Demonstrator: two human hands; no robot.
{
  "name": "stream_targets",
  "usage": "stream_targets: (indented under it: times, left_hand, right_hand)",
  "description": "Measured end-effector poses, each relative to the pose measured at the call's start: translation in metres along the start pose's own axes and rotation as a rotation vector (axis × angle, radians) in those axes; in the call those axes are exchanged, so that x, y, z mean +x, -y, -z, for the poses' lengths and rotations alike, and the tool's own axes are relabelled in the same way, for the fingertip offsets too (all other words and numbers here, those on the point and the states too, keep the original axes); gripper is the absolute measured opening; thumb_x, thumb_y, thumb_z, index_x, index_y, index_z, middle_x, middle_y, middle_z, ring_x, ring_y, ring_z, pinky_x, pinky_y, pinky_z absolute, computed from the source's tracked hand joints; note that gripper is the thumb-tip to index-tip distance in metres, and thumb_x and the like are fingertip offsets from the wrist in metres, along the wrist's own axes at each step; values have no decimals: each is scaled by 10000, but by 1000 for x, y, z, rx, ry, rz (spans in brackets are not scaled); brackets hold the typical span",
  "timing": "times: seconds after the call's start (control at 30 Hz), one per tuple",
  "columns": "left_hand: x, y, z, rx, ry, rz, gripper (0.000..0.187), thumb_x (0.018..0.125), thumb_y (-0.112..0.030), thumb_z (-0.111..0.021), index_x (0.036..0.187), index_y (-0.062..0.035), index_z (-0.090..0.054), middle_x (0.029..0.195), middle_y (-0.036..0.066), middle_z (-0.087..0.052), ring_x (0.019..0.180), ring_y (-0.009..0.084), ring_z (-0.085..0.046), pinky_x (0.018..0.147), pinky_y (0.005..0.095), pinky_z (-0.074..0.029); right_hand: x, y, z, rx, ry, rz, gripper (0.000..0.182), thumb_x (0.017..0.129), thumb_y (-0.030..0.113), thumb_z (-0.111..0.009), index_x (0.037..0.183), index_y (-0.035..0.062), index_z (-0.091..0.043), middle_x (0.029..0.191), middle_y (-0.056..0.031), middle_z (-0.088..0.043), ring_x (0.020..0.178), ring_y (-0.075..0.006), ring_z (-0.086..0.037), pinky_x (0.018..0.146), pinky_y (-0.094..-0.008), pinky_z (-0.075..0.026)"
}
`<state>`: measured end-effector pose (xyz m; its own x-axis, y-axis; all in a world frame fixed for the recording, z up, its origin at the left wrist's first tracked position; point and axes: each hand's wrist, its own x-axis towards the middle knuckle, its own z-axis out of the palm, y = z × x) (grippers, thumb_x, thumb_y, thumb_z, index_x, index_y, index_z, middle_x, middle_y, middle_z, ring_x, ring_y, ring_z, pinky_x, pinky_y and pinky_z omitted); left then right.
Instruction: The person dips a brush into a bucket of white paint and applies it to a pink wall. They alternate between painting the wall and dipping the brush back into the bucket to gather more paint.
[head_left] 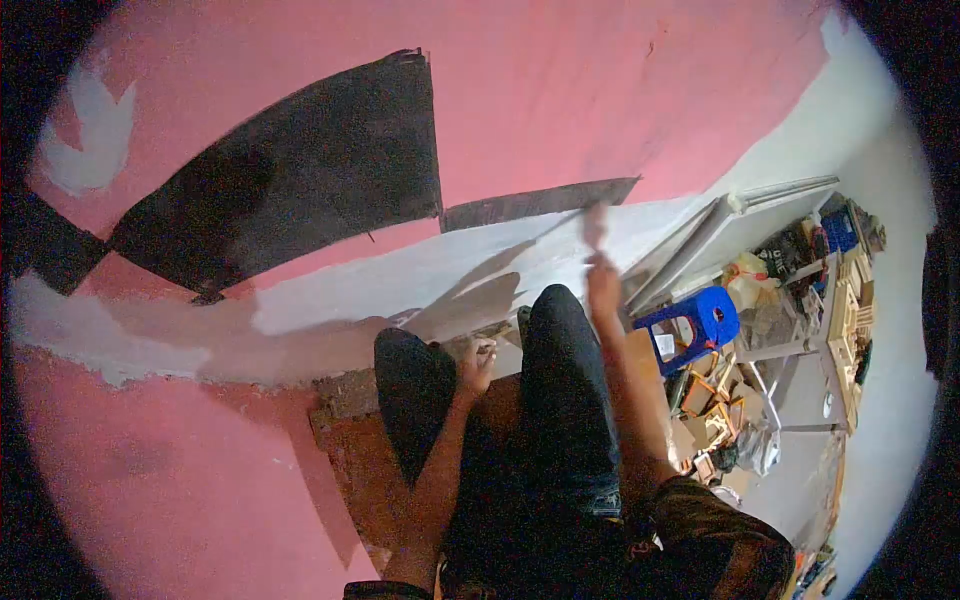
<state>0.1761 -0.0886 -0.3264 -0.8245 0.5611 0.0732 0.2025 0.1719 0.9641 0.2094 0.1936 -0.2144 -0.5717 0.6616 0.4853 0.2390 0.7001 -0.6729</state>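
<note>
My right hand [604,285] is raised in front of the wall beyond my right knee, closed around a paintbrush [596,228] that is smeared by motion. The brush tip overlaps the right end of a narrow black painted strip [540,203]. Between my knees, my left hand [478,366] has its fingers curled in, and what they hold, if anything, is hidden. A large black painted shape [320,165] joins the strip on the pink wall [560,90].
A white band [380,275] runs along the wall below the black shapes. To the right stand a blue plastic stool [712,318], grey panels [690,250] leaning on the wall, and a heap of wooden frames [715,425] and bags. Brown boards [375,460] lie beside my left leg.
</note>
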Motion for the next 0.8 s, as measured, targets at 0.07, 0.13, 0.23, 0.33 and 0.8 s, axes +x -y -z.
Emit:
stream_targets:
  times: [0.07, 0.13, 0.23, 0.33, 0.8]
  left_hand:
    - [-3, 36, -11, 37, -15, 101, 255, 843, -156, -581, 1061, -30, -541, 890, 88, -593, 811, 212, -574, 739, 337, -461]
    - [-5, 42, -10, 23, -58, 115, 242, 840, -150, -587, 1049, -34, -548, 858, 79, -601, 763, 210, -571, 706, 329, -460]
    - [-5, 1, -5, -84, -148, 8, 194, 833, -133, -597, 1007, -51, -571, 801, 74, -620, 658, 216, -563, 633, 316, -453]
    - [-7, 27, -3, -110, -119, 144, 179, 826, -120, -598, 990, -51, -578, 762, 72, -594, 663, 201, -550, 636, 320, -441]
    - [-4, 27, -1, -70, -44, 15, 214, 827, -133, -577, 1034, -83, -554, 873, 139, -619, 798, 277, -613, 714, 366, -467]
  right_hand:
    - [-29, 83, -46, 35, 147, -130, 254, 893, 182, -405, 860, -4, -574, 672, -160, -545, 603, -284, -530, 560, -373, -431]
    - [-59, 180, -46, 214, 438, -215, 271, 912, 211, -418, 944, 10, -597, 765, -219, -580, 701, -323, -578, 637, -427, -451]
    - [-112, 267, -67, 395, 858, -109, 278, 920, 227, -443, 1012, 19, -603, 845, -240, -608, 785, -327, -612, 682, -429, -465]
    - [-129, 279, -81, 660, 1007, -169, 286, 931, 242, -445, 1044, 25, -592, 857, -180, -627, 798, -253, -614, 657, -392, -477]
    - [43, -34, 87, 1354, -3, -732, 135, 916, 282, -472, 857, 162, -485, 669, 32, -431, 525, -91, -412, 435, -232, -335]
